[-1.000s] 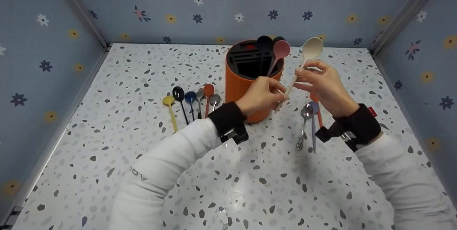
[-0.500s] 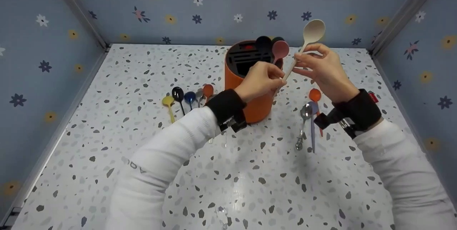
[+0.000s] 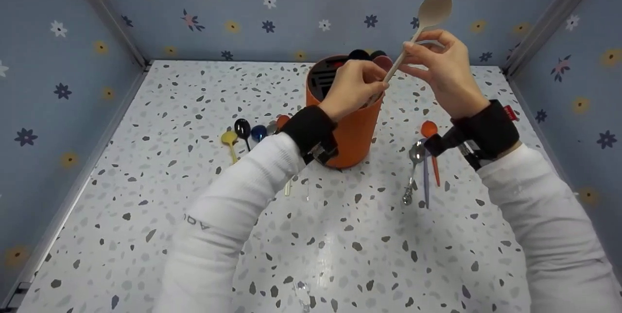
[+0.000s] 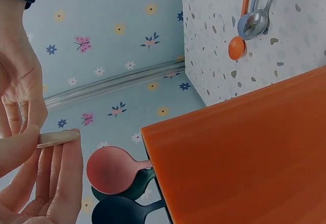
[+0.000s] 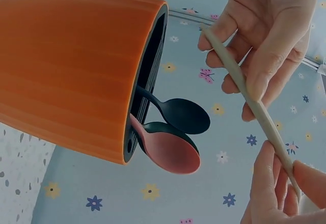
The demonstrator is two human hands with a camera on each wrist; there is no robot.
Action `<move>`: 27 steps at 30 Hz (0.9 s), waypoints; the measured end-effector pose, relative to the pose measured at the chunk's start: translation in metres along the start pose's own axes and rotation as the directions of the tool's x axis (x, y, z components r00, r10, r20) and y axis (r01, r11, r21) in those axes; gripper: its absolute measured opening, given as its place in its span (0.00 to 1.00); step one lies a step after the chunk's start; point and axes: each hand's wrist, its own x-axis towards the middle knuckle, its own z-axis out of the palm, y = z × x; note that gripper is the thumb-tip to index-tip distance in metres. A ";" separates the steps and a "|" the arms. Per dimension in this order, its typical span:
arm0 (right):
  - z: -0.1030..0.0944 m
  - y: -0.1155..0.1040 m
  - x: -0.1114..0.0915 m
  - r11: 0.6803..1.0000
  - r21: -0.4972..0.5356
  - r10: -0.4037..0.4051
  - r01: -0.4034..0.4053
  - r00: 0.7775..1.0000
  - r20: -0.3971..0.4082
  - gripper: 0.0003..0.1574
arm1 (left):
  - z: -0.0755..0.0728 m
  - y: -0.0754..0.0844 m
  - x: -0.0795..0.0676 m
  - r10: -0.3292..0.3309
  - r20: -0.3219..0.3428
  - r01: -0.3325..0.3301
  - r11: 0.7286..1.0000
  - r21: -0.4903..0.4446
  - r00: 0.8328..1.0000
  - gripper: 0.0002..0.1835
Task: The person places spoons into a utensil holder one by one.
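Note:
A cream-coloured spoon is held up in both hands, slanted with its bowl at the upper right. My left hand pinches the lower handle between thumb and fingers, in front of the orange holder's rim. Higher up, close below the bowl, my right hand pinches the same handle. The orange cylindrical holder has a dark slotted insert. Out of it stick a pink spoon, a black spoon and a dark green one behind the pink. In the right wrist view the cream handle's end is outside the holder.
Right of the holder lie an ornate silver spoon, a lilac spoon and an orange spoon. To its left, a yellow spoon, a black one and several others lie partly behind my left arm. Patterned walls border the speckled table.
Both hands have risen with the cream spoon, from in front of the holder to its rim level. The orange spoon on the right has come into fuller view.

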 end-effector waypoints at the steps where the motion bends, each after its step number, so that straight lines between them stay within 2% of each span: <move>1: 0.000 0.000 0.001 1.000 0.003 -0.002 0.002 1.000 -0.002 0.18 | 0.000 -0.001 0.001 0.007 -0.009 -0.007 1.000 0.012 1.000 0.08; 8: 0.002 0.001 0.006 1.000 0.008 -0.025 0.025 0.999 -0.020 0.16 | 0.000 -0.008 0.006 0.047 -0.053 -0.043 0.997 0.071 0.997 0.08; 14: 0.002 0.005 0.011 0.998 -0.003 -0.061 0.061 0.998 -0.026 0.15 | -0.001 -0.013 0.013 0.034 -0.075 -0.026 0.994 0.108 0.997 0.09; 27: -0.002 0.014 0.022 0.995 -0.062 -0.087 0.083 0.994 -0.066 0.14 | 0.005 -0.023 0.020 0.004 -0.142 0.011 0.994 0.107 0.990 0.08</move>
